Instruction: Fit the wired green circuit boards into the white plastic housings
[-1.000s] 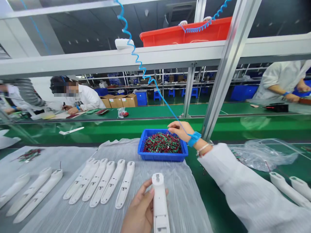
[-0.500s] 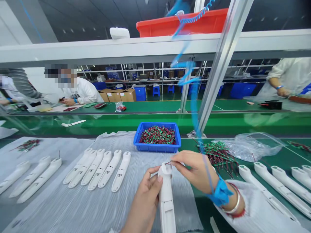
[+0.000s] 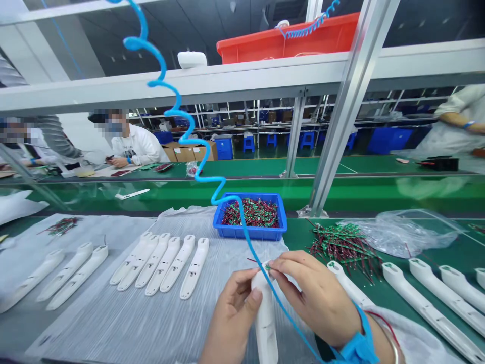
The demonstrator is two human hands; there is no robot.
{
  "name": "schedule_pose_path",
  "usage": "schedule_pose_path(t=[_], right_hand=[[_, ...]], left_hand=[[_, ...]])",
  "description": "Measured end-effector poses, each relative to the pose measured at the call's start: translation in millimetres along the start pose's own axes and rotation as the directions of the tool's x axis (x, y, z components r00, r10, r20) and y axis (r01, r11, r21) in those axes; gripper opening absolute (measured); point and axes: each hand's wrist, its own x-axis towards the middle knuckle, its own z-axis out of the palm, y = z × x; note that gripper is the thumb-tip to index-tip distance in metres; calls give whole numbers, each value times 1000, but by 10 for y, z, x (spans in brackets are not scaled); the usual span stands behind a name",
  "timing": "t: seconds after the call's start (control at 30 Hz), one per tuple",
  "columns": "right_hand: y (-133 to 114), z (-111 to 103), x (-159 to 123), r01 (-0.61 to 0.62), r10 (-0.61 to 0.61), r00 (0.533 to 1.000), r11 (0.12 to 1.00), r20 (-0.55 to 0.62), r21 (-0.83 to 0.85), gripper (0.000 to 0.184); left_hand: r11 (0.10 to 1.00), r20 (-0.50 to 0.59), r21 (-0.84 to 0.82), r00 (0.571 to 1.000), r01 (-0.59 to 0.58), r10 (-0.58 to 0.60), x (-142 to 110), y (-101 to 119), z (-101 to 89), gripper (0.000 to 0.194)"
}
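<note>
My left hand (image 3: 237,311) is wrapped round a long white plastic handle shell (image 3: 266,326), held upright with its head away from me. At the shell's open head, the fingertips of my right hand (image 3: 316,290) pinch a small green circuit board (image 3: 268,266). A thin dark red wire (image 3: 251,260) sticks out to the left of the head. My right fingers partly hide the board, so how deep it sits I cannot tell. A blue coiled cord (image 3: 242,215) hangs across the view and passes in front of the shell.
A blue bin (image 3: 248,232) of wired green boards stands beyond my hands. Several white shells (image 3: 195,268) lie on the cloth at left, more (image 3: 420,298) at right. A loose pile of wired boards (image 3: 343,245) lies beside a clear plastic bag (image 3: 405,232). Co-workers sit across the bench.
My right hand has gone from pinching the red wire to pressing fingers on the green board at the shell's head. The wire now points left. The blue cord has swung left.
</note>
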Motion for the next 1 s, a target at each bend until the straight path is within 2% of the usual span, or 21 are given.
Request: schedule_pose_path(t=[0.07, 0.17, 0.3, 0.37, 0.47, 0.53, 0.57, 0.63, 0.7, 0.77, 0.83, 0.9, 1.0], right_hand=[[-7, -2, -19, -9, 9, 1000, 1000, -13, -21, 17], [-4, -36, -30, -3, 5, 1000, 999, 29, -54, 15], [11, -105, -11, 153, -142, 983, 985, 118, -86, 20], [22, -128, 6, 177, -163, 975, 981, 154, -82, 23], [66, -136, 28, 72, -62, 975, 997, 211, -40, 21], [116, -129, 45, -61, 47, 961, 997, 274, 43, 15], [142, -124, 56, -156, 113, 939, 982, 324, 108, 12], [186, -110, 84, -406, 253, 844, 878, 473, 254, 13], [214, -82, 106, -649, 356, 708, 670, 610, 362, 18], [231, -37, 107, -783, 414, 610, 445, 676, 434, 25], [245, 19, 80, -832, 444, 555, 270, 704, 485, 34], [261, 72, 38, -847, 433, 520, 148, 737, 510, 42], [287, 128, -25, -852, 395, 500, 66, 771, 519, 50]], left_hand=[[997, 26, 57, 999, -44, 43, 0, -10, -28, 18], [991, 71, 71, 992, -112, 107, -2, -22, -65, 18], [990, 110, 59, 986, -129, 122, 2, -28, -94, 17], [991, 120, 70, 987, -112, 103, 8, -30, -110, 17], [987, 159, 130, 985, -94, 72, 14, -32, -138, 22], [982, 189, 170, 981, -83, 50, 12, -24, -156, 24], [980, 200, 182, 979, -76, 39, 9, -16, -165, 25], [981, 223, 186, 975, -52, 10, 3, 1, -182, 26], [983, 250, 182, 968, -22, -25, 6, 17, -199, 29], [984, 269, 176, 961, 12, -59, 17, 21, -214, 34], [985, 274, 170, 958, 43, -89, 31, 6, -223, 39], [984, 279, 156, 952, 82, -124, 39, -29, -230, 43], [982, 283, 132, 944, 138, -171, 41, -99, -242, 45]])
